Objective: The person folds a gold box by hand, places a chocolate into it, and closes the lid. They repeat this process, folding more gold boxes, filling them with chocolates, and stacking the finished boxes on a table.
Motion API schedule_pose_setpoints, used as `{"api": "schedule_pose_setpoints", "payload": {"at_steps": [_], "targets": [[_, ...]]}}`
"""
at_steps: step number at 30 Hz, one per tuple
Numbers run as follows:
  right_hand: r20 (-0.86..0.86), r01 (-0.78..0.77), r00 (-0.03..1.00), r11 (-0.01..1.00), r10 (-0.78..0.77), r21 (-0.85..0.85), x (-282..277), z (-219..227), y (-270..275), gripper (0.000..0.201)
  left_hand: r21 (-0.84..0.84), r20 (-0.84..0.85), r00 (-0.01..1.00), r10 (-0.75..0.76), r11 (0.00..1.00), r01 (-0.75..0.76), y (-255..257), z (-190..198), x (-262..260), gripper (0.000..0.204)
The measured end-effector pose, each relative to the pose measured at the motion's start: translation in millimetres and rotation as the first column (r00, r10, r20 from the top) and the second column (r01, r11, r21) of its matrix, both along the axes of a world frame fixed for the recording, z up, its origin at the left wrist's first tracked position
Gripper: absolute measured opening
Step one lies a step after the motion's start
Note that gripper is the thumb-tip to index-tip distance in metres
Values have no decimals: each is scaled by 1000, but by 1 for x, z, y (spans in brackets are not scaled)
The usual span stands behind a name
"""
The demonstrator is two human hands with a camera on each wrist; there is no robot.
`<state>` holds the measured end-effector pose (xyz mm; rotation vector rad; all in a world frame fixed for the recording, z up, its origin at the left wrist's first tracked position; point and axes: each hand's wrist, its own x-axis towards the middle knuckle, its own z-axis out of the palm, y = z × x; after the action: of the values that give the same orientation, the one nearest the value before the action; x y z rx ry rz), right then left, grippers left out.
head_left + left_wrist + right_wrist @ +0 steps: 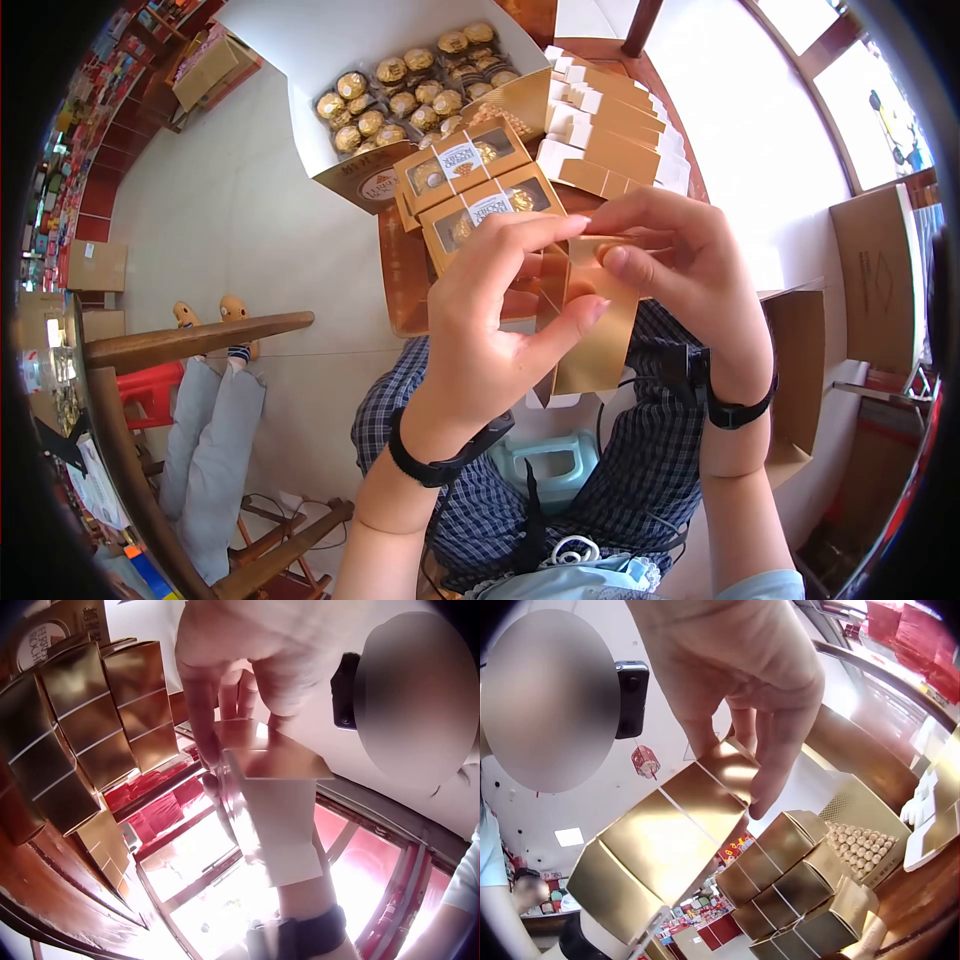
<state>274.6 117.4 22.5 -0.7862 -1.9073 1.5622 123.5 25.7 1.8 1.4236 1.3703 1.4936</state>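
Note:
A partly folded gold carton [597, 350] is held between both hands above the lap. My left hand [480, 310] grips its left side, thumb across the front and fingers behind. On the upper right edge, my right hand [690, 250] pinches the carton with thumb and fingers. The left wrist view has a pale flap [285, 825] hanging from it, and the right wrist view catches its shiny gold panels [656, 844]. Just beyond the hands lie finished gold boxes [478, 205] with clear windows and white paper bands, showing round foil-wrapped chocolates inside.
A large open box [345, 185] of gold-wrapped chocolates stands at the back of the brown stool [405, 300]. Flat gold cartons [610, 140] lie stacked at its right. Another person's legs [215, 430] and a wooden chair [200, 340] are at left; a cardboard box [800, 380] stands right.

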Motion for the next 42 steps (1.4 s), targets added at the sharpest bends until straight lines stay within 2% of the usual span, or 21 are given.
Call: {"api": "schedule_pose_setpoints", "payload": {"at_steps": [1, 3, 5, 7, 11, 13, 19, 21, 22, 25, 27, 29, 33, 37, 38, 40, 42], "targets": [[48, 22, 999, 999, -20, -43, 1, 2, 0, 18, -2, 0, 1000, -3, 1000, 3, 1, -1, 1, 39], [27, 24, 999, 999, -23, -49, -1, 2, 0, 18, 83, -64, 996, 66, 995, -60, 4, -2, 3, 45], [2, 28, 1000, 998, -28, -58, 0, 3, 1, 17, 85, -75, 996, 53, 995, -47, 5, -5, 2, 47], [84, 13, 996, 986, 1, -164, 3, 7, 4, 16, 83, -87, 995, 41, 996, -34, 5, -5, 1, 49], [65, -27, 997, 980, 40, -197, 6, 6, 7, 16, 72, -96, 995, 31, 997, -24, 4, -5, 0, 48], [112, -31, 992, 983, 52, -182, 7, 7, 9, 17, 68, -103, 994, 29, 997, -22, 5, -6, 0, 46], [151, -72, 984, 985, 95, -155, 9, 4, 13, 16, 39, -45, 999, -22, 999, 24, 3, -2, 0, 43], [169, -82, 979, 979, 114, -184, 9, 9, 14, 16, -13, -27, 993, -118, 993, 118, 2, -1, -5, 46], [186, -88, 974, 972, 130, -216, 9, 10, 13, 16, -18, -29, 993, -118, 993, 117, 1, -2, -6, 46], [146, -90, 981, 968, 127, -234, 8, 14, 13, 17, 5, 1, 996, -89, 996, 89, 4, 1, -9, 43], [122, -67, 988, 974, 95, -216, 4, 20, 7, 21, -25, 136, 991, -8, 1000, 11, 4, 2, -8, 39], [88, -37, 995, 995, 45, -92, 2, 19, 5, 26, -37, 163, 987, 7, 999, -1, 5, 6, -9, 37], [-3, -70, 998, 979, 70, -190, 3, 18, 7, 27, 5, 146, 989, -29, 1000, 29, 4, 8, -13, 33], [11, -137, 990, 978, 141, -159, 6, 14, 12, 26, 36, 53, 994, -97, 995, 95, 4, 10, -17, 28], [13, -139, 990, 978, 143, -154, 4, 15, 11, 26, 21, 94, 992, -84, 996, 83, 3, 12, -17, 27], [17, -127, 991, 961, 136, -246, 0, 16, 10, 25, 15, 137, 986, -94, 996, 93, 3, 7, -22, 26], [9, -112, 993, 963, 118, -247, -6, 14, 6, 25, -35, 191, 977, -97, 994, 106, -1, 5, -27, 26]]}}
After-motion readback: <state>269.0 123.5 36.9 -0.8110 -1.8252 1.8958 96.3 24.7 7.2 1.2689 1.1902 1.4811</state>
